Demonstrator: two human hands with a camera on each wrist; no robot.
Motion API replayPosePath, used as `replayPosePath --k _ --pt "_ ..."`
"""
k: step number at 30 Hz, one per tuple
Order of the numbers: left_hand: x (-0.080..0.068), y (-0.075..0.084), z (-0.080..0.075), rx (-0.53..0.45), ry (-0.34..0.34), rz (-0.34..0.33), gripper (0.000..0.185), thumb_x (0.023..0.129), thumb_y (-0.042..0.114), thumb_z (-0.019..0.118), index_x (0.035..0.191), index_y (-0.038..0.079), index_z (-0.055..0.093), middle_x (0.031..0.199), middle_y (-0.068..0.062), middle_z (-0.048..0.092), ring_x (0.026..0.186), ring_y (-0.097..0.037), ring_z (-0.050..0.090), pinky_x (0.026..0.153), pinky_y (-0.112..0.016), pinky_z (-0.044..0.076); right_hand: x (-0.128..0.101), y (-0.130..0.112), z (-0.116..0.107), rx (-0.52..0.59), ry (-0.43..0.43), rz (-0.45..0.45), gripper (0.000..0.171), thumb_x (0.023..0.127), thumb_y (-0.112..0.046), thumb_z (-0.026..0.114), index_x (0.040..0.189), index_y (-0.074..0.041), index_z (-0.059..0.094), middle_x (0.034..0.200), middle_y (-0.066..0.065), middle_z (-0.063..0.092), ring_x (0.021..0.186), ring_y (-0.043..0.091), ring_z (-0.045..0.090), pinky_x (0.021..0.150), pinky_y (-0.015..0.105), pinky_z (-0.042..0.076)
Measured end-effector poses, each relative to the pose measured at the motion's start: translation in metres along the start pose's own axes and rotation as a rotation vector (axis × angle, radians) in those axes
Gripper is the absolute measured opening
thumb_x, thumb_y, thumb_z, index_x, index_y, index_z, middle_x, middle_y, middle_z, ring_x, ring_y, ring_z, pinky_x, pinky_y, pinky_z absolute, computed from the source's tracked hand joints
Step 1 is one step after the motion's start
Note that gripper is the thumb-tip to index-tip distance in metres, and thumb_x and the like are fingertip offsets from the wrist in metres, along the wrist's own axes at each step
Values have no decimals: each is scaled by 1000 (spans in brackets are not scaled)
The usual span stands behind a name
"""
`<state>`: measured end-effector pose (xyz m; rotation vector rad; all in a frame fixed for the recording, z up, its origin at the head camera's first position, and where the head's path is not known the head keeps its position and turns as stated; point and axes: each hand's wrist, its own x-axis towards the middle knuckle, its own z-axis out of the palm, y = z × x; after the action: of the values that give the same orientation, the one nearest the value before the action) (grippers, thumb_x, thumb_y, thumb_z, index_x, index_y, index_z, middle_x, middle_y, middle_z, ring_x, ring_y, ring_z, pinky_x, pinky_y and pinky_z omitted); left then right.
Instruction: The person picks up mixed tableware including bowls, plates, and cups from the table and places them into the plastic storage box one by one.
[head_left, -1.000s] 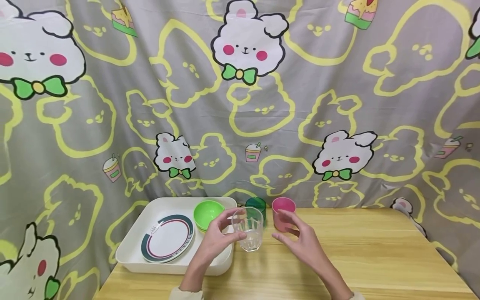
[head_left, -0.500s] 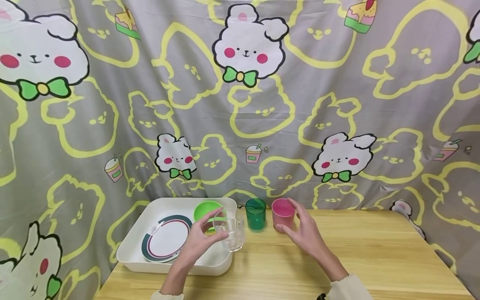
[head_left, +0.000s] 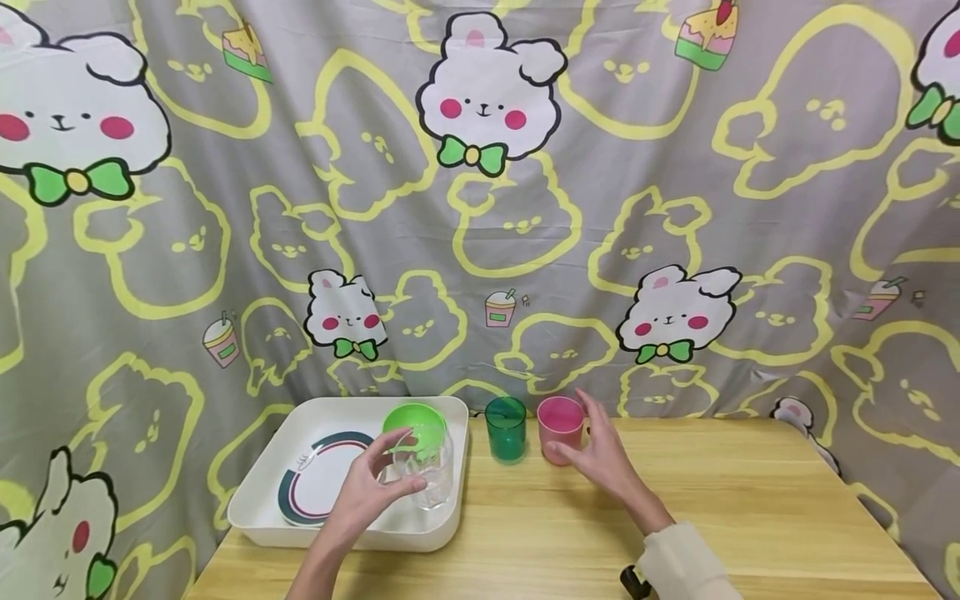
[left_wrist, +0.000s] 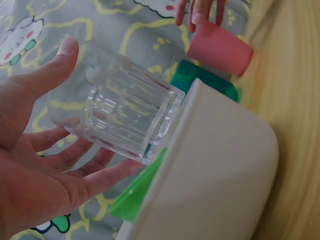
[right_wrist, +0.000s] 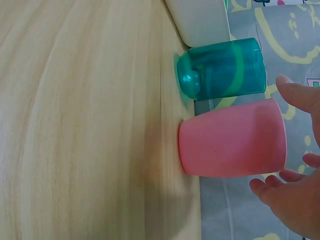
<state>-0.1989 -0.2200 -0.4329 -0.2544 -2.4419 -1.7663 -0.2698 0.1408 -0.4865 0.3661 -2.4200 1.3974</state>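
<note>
My left hand [head_left: 390, 471] grips a clear ribbed glass [head_left: 429, 468] and holds it tilted just above the right end of a white tray [head_left: 337, 533]. In the left wrist view the thumb lies over the glass [left_wrist: 125, 117] and the fingers [left_wrist: 100, 175] lie under it. My right hand [head_left: 573, 433] curves round a pink cup [head_left: 558, 423] that stands on the wooden table. In the right wrist view its fingertips [right_wrist: 272, 185] sit a hair off the pink cup [right_wrist: 232, 140].
A dark green cup [head_left: 506, 427] stands between the tray and the pink cup. Inside the tray are a light green bowl [head_left: 415, 419] and a striped plate [head_left: 322, 483]. A patterned cloth hangs right behind the table [head_left: 750, 517].
The left hand has carried the glass leftward from the table to above the tray. The right hand has moved forward and now curves round the pink cup.
</note>
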Motion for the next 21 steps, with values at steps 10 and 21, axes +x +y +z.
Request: replayPosePath --k 10,21 --pt "-4 -11 -8 79 22 -47 72 75 7 92 139 2 59 133 -14 64 122 -34 61 99 -41 55 3 11 6 35 -32 106 104 80 -20 89 158 4 24 151 30 40 138 46 43 109 63 42" --pt "-4 -23 -14 88 -6 -57 77 67 5 96 135 -3 60 130 -18 66 124 -39 60 95 -39 58 6 17 12 71 -46 161 101 82 -16 88 156 6 24 148 30 44 135 45 46 110 61 43"
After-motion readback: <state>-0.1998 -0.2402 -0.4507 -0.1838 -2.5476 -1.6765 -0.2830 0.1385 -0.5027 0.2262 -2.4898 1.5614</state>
